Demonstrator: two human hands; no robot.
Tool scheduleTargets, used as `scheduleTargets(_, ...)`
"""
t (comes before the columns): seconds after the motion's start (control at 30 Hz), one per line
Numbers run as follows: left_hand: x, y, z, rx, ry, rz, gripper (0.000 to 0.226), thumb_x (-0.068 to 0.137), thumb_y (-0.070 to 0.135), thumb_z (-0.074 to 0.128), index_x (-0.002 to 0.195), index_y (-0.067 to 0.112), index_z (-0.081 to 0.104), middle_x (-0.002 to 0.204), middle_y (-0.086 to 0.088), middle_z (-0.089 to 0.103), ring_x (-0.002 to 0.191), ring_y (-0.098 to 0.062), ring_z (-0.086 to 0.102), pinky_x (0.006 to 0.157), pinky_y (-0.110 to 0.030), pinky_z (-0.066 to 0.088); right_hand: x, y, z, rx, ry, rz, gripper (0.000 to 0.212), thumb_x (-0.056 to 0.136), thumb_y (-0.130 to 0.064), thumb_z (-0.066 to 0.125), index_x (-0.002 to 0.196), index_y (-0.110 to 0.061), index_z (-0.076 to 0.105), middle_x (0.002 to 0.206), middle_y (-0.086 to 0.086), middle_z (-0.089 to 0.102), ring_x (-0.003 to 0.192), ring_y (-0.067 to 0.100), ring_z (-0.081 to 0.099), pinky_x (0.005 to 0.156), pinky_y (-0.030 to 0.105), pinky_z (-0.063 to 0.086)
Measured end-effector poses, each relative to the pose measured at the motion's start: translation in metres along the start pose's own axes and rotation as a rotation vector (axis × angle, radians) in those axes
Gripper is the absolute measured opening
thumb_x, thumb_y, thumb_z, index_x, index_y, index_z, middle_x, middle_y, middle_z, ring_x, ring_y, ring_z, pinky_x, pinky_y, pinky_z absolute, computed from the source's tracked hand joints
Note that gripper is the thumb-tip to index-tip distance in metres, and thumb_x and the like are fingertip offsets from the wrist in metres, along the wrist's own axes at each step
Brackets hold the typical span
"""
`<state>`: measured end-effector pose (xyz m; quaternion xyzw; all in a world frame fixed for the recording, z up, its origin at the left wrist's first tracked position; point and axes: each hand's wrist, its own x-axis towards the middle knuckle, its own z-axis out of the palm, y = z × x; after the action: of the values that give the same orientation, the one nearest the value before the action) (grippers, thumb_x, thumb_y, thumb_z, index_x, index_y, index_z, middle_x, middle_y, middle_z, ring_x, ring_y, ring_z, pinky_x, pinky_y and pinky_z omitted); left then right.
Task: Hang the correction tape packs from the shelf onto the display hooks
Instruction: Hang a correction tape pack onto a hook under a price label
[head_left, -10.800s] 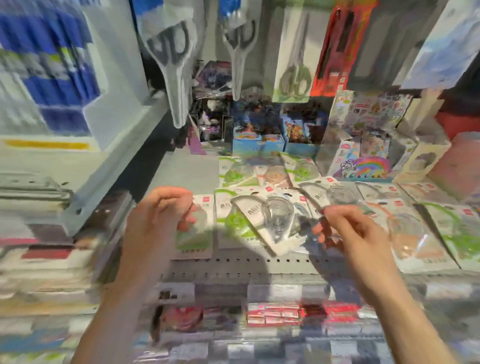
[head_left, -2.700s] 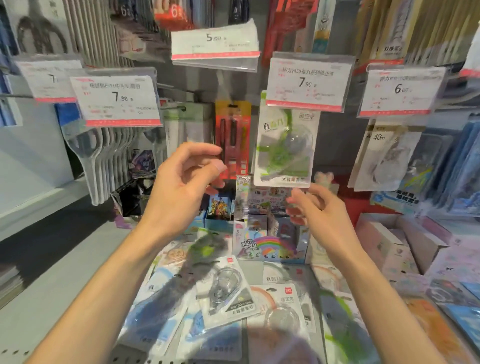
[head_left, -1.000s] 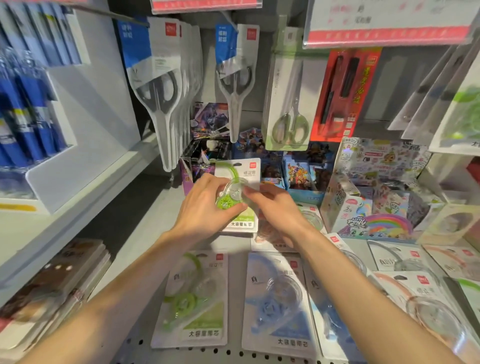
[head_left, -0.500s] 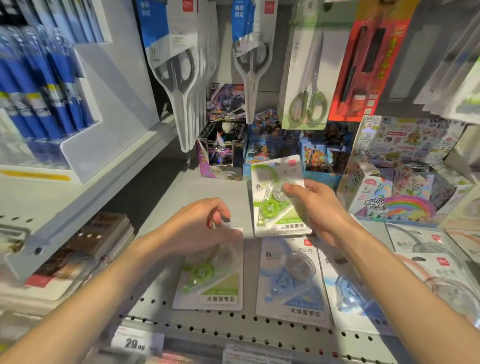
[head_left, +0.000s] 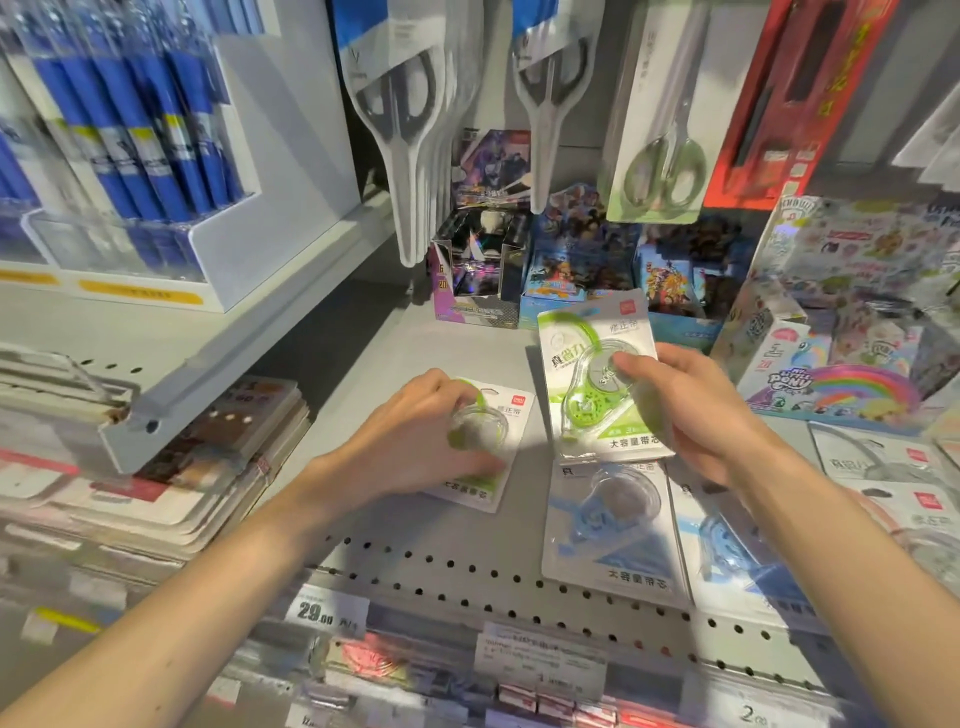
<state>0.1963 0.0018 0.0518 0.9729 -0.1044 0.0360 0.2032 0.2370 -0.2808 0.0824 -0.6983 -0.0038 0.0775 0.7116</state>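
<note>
My right hand (head_left: 691, 410) grips a green correction tape pack (head_left: 587, 374) by its right side and holds it upright above the grey shelf (head_left: 415, 566). A second green pack (head_left: 493, 447) is gripped by my left hand (head_left: 415, 436) and sits tilted, lifted a little off the shelf. A blue pack (head_left: 613, 530) lies flat just in front of my right hand, with more packs (head_left: 893, 493) spread to its right. No display hook for these packs shows in the head view.
Scissors packs (head_left: 410, 119) hang above the back of the shelf, beside a green-handled pair (head_left: 665, 119). Card boxes (head_left: 483, 270) and a rainbow pony box (head_left: 810, 374) line the back. Blue pens (head_left: 130, 130) stand on the left shelf, above stacked notebooks (head_left: 218, 457).
Half a second ago my left hand rested on the second green pack lying flat; now it grips that pack and has tilted it up. My right hand still holds its green pack.
</note>
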Motion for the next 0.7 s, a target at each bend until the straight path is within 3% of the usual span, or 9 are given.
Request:
scheduleTargets(0.07, 0.001, -0.002, 0.004, 0.047, -0.001, -0.048, 0.073, 0.072, 0.075, 0.074, 0.128, 0.031, 0.059, 0.121, 0.011, 0.054, 0.101, -0.011, 0.050, 0.080, -0.027, 0.042, -0.002, 0.001, -0.003, -0.015, 0.024, 0.011, 0.020, 0.098, -0.023, 0.069, 0.113, -0.010, 0.071, 0.081, 0.007, 0.066, 0.059, 0.021, 0.045, 0.060, 0.024, 0.033)
scheduleTargets(0.13, 0.002, -0.002, 0.003, 0.044, 0.002, -0.081, 0.064, 0.074, 0.074, 0.071, 0.121, 0.032, 0.063, 0.117, 0.011, 0.056, 0.100, -0.012, 0.051, 0.079, -0.029, 0.042, -0.003, 0.004, -0.005, -0.015, 0.035, 0.025, 0.024, 0.100, -0.023, 0.067, 0.120, -0.009, 0.067, 0.063, -0.012, 0.070, 0.043, 0.002, 0.049, 0.049, 0.017, 0.036)
scheduleTargets(0.23, 0.003, 0.005, -0.001, -0.018, 0.034, -0.124, 0.057, 0.069, 0.074, 0.066, 0.108, 0.032, 0.066, 0.108, 0.014, 0.056, 0.097, -0.010, 0.056, 0.079, -0.034, 0.048, -0.009, 0.004, -0.005, 0.026, 0.045, 0.033, 0.036, 0.100, -0.023, 0.068, 0.131, -0.006, 0.062, 0.088, -0.010, 0.076, 0.064, -0.008, 0.064, 0.068, 0.020, 0.044)
scheduleTargets(0.33, 0.009, 0.018, -0.003, -0.099, 0.076, -0.163, 0.069, 0.072, 0.074, 0.069, 0.128, 0.034, 0.060, 0.120, 0.016, 0.054, 0.106, -0.008, 0.055, 0.088, -0.032, 0.047, -0.015, 0.002, -0.007, 0.064, 0.058, 0.026, 0.036, 0.100, -0.023, 0.067, 0.133, -0.010, 0.062, 0.118, 0.002, 0.075, 0.083, -0.007, 0.070, 0.077, 0.017, 0.051)
scheduleTargets(0.4, 0.011, 0.031, -0.005, -0.167, 0.111, -0.155, 0.074, 0.075, 0.073, 0.072, 0.137, 0.037, 0.054, 0.122, 0.020, 0.049, 0.109, -0.004, 0.053, 0.087, -0.028, 0.044, -0.021, 0.000, -0.008, 0.074, 0.072, 0.025, 0.043, 0.100, -0.025, 0.067, 0.139, -0.012, 0.057, 0.131, 0.003, 0.072, 0.114, 0.003, 0.067, 0.106, 0.030, 0.047)
scheduleTargets(0.47, 0.010, 0.048, -0.004, -0.244, 0.178, -0.079, 0.071, 0.078, 0.067, 0.075, 0.138, 0.034, 0.055, 0.121, 0.019, 0.050, 0.106, -0.003, 0.053, 0.085, -0.024, 0.044, -0.028, -0.003, -0.005, 0.094, 0.078, 0.029, 0.047, 0.100, -0.026, 0.068, 0.142, -0.013, 0.055, 0.133, 0.002, 0.071, 0.125, 0.010, 0.063, 0.116, 0.040, 0.041)
scheduleTargets(0.6, 0.008, 0.088, 0.003, -0.400, 0.370, 0.111, 0.060, 0.079, 0.047, 0.085, 0.128, 0.020, 0.066, 0.113, 0.009, 0.058, 0.098, -0.005, 0.056, 0.084, -0.014, 0.043, -0.044, -0.008, 0.003, 0.230, 0.028, 0.026, 0.033, 0.097, -0.026, 0.070, 0.128, -0.014, 0.067, 0.118, 0.006, 0.079, 0.114, 0.023, 0.073, 0.091, 0.042, 0.062)
scheduleTargets(0.7, 0.011, 0.118, 0.007, -0.412, 0.409, 0.165, 0.063, 0.077, 0.047, 0.086, 0.130, 0.019, 0.065, 0.112, 0.009, 0.055, 0.100, -0.003, 0.053, 0.090, -0.016, 0.043, -0.056, -0.015, -0.002, 0.228, -0.004, -0.035, 0.047, 0.082, -0.033, 0.080, 0.124, -0.015, 0.068, 0.110, 0.010, 0.081, 0.102, 0.028, 0.078, 0.083, 0.041, 0.065)
